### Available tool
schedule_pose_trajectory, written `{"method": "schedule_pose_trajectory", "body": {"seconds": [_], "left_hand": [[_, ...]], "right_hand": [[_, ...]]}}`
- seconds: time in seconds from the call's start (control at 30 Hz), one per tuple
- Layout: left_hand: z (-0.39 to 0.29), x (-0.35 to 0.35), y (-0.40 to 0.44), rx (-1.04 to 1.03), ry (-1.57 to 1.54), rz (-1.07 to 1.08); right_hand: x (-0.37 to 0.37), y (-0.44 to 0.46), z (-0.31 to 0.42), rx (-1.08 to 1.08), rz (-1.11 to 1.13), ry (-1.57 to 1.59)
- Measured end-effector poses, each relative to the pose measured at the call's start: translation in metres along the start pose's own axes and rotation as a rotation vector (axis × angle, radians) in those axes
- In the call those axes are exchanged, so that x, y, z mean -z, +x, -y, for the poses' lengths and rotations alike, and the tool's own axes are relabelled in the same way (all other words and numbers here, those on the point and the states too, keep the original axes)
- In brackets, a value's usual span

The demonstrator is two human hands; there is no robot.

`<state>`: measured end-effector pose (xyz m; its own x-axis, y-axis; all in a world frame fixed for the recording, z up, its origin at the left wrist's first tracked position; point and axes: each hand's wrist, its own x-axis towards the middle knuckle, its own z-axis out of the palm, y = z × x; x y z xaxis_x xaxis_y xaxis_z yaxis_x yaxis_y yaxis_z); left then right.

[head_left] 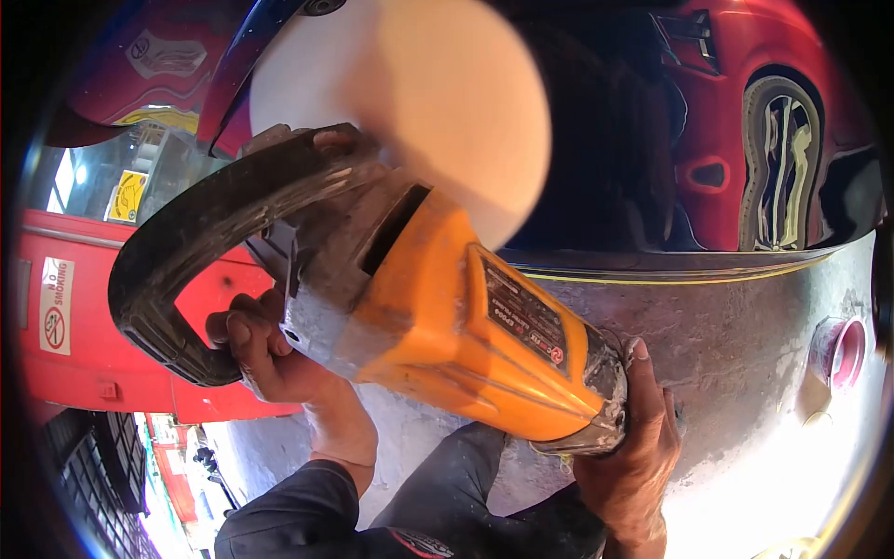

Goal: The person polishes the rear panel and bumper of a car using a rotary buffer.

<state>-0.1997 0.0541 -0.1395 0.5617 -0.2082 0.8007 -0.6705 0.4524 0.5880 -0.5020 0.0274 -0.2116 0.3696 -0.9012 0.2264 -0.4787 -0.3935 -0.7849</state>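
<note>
An orange electric polisher (438,335) with a dark grey head fills the middle of the view. My left hand (270,345) has its fingers curled around the lower end of the black loop handle (177,252). At the machine's rear end, my right hand (633,438) is wrapped around the dark grip. The round cream polishing pad (456,102) is at the glossy dark car panel (605,140), its face turned away from me. Whether the pad presses on the panel is hard to tell. The trigger is hidden.
Along the panel's lower edge runs a yellow line (670,279). A red cabinet (112,326) with a no-smoking sign (58,307) stands at left. The panel reflects a red car (745,93). On the grey concrete floor (726,373) at right is a pink-rimmed round object (846,352).
</note>
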Motion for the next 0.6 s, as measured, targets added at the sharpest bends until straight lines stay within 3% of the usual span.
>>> {"method": "schedule_pose_trajectory", "body": {"seconds": [0.53,0.6], "left_hand": [[-0.008,-0.020,-0.018,0.007,-0.157,0.113],[-0.013,-0.026,-0.020,0.010,-0.162,0.147]], "right_hand": [[0.022,-0.009,-0.018,-0.068,0.003,-0.016],[0.023,-0.008,-0.018,-0.032,-0.080,0.012]]}}
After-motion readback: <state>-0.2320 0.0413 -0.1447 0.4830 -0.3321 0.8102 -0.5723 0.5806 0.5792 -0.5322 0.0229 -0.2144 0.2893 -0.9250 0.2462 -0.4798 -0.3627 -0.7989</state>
